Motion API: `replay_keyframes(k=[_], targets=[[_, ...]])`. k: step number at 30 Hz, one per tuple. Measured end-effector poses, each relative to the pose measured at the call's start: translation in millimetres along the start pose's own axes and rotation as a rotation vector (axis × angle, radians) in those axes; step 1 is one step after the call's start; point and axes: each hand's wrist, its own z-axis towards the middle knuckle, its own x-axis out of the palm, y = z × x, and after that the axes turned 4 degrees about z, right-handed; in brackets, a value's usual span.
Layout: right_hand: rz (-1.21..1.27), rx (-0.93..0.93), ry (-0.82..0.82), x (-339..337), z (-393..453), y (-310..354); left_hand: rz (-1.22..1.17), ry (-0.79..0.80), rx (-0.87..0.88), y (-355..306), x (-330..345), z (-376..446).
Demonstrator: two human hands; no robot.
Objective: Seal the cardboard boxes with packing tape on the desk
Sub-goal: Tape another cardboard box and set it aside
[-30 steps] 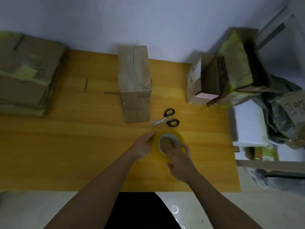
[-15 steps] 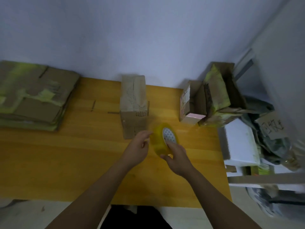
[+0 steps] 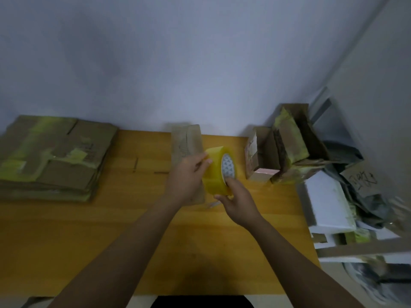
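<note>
A yellow roll of packing tape is held up on edge above the wooden desk. My right hand grips it from below, one finger hooked into the patterned core. My left hand touches the roll's left side, thumb and fingertips on its outer face. Behind the hands stands a narrow cardboard box, partly hidden by my left hand.
A stack of flattened cartons with yellow tape lies at the desk's left. Opened boxes crowd the back right corner. A white foam block and clutter sit off the right edge. The scissors' tips show under my right hand.
The roll was lying flat on the desk; my right hand lifted it and turned it on edge, and my left hand followed. The camera tilted upward, showing more wall.
</note>
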Motion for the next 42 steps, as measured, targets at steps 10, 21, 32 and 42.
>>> replay_keyframes(k=[10,21,32,42], targets=[[-0.148,-0.145,-0.029,9,23,13,-0.767,0.452,-0.582,-2,-36,44],[0.865,0.576,-0.138,-8,78,91,-0.642,0.388,-0.293,8,-61,40],[0.925,0.555,-0.266,21,80,103,-0.657,0.344,-0.155,26,-67,34],[1.016,0.612,-0.357,31,83,104,-0.61,0.317,-0.097,31,-64,29]])
